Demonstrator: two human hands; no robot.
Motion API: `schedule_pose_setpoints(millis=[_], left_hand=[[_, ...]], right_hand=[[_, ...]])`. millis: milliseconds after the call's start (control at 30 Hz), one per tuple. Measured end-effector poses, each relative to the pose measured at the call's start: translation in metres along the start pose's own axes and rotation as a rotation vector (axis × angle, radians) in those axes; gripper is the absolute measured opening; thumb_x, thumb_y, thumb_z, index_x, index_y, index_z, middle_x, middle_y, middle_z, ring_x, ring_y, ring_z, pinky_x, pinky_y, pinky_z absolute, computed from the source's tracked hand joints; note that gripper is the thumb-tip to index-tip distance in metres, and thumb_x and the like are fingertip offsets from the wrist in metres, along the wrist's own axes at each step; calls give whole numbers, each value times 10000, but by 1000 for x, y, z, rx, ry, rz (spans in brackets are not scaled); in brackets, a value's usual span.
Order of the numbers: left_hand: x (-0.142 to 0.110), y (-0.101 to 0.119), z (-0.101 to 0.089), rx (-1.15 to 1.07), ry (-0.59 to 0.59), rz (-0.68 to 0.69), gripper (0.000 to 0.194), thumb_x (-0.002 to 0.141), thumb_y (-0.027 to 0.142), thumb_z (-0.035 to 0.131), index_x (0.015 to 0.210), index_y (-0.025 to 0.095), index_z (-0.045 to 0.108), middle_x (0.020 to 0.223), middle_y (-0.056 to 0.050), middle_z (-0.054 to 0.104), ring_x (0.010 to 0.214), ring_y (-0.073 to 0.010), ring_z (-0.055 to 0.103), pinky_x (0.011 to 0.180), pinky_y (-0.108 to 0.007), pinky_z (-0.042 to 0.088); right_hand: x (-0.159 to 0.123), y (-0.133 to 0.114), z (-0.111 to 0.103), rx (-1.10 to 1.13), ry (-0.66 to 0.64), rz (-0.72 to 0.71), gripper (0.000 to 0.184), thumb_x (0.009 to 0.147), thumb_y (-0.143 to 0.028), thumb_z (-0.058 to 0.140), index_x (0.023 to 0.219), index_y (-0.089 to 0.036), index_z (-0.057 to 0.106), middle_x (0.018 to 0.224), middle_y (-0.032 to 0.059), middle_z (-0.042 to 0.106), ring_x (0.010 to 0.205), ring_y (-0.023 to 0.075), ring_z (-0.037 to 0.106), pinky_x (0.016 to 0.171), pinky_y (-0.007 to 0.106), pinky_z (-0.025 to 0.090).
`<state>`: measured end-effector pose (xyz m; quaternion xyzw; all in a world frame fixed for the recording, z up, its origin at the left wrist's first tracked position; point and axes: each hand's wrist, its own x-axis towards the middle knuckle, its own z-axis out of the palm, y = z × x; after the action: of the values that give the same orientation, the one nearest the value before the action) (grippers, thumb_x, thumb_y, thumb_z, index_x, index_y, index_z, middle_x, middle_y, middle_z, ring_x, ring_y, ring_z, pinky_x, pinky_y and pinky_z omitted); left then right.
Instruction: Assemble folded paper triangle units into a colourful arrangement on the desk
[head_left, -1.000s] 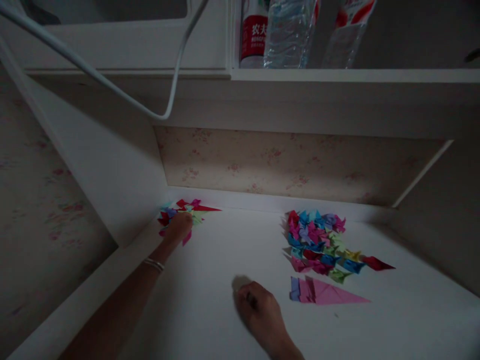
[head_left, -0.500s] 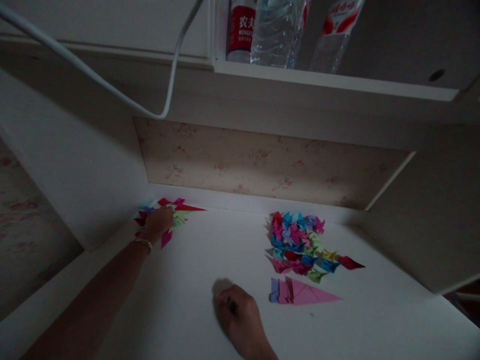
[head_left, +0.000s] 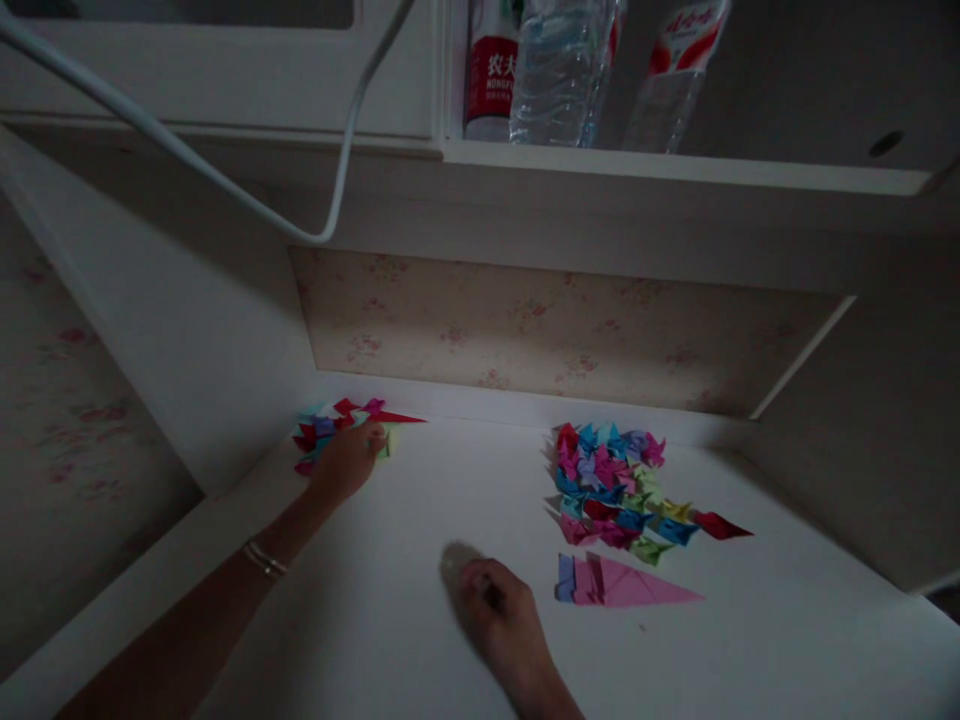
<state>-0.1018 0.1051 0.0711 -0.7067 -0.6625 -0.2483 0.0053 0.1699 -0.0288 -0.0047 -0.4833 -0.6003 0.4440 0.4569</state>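
My left hand [head_left: 351, 458] reaches to the far left of the white desk, over a cluster of colourful folded paper pieces [head_left: 306, 437]. Its fingertips are pinched together at the edge of a pale green folded paper [head_left: 388, 442], which they partly cover. A long red paper point [head_left: 401, 418] lies just beyond the fingers. My right hand [head_left: 504, 615] rests closed on the desk near the front middle, fingers curled in; whether anything is inside is hidden. To its right lies a stack of pink folded paper [head_left: 637, 583], with a purple piece [head_left: 565, 578] at its left end.
Several small folded paper shapes [head_left: 604, 485] form a multicoloured group at the right, with a red one [head_left: 721, 526] off its side. A shelf [head_left: 675, 172] with plastic bottles [head_left: 556, 75] overhangs the desk. A white cable [head_left: 247, 198] hangs at the upper left.
My left hand has moved right across the left cluster, its fingers now at the pale green paper. My right hand stays closed in about the same place. The view has shifted slightly left.
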Motion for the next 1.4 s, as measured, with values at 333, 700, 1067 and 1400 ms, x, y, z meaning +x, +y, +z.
schedule_pose_setpoints(millis=[333,700,1067,1400], left_hand=[[-131,115,18,-959,-391,-71,164,783,318,617,870,186,575,719,1,637,610,-126,560,550,-212,410],[-142,112,46,-1000,-228,-327,465,793,572,554,965,158,679,637,-6,607,550,-136,509,495,-221,387],[-142,110,47,-987,-258,-300,524,767,580,581,1045,148,684,578,3,588,524,-140,535,486,-224,416],[-140,105,45,-970,-243,-266,446,787,542,574,945,146,704,539,13,568,498,-134,524,492,-218,407]], right_hand=[[1,-3,5,703,46,292,534,693,-543,722,1063,-162,667,583,-6,594,435,100,491,380,190,339],[7,1,-9,573,253,218,394,722,-495,719,885,-136,710,596,-14,565,535,96,462,500,210,363],[4,-6,-11,594,246,210,417,700,-492,731,957,-169,671,596,-23,586,492,110,494,461,226,394],[4,2,-8,609,220,218,371,722,-504,708,857,-168,628,495,-65,489,390,66,376,355,180,261]])
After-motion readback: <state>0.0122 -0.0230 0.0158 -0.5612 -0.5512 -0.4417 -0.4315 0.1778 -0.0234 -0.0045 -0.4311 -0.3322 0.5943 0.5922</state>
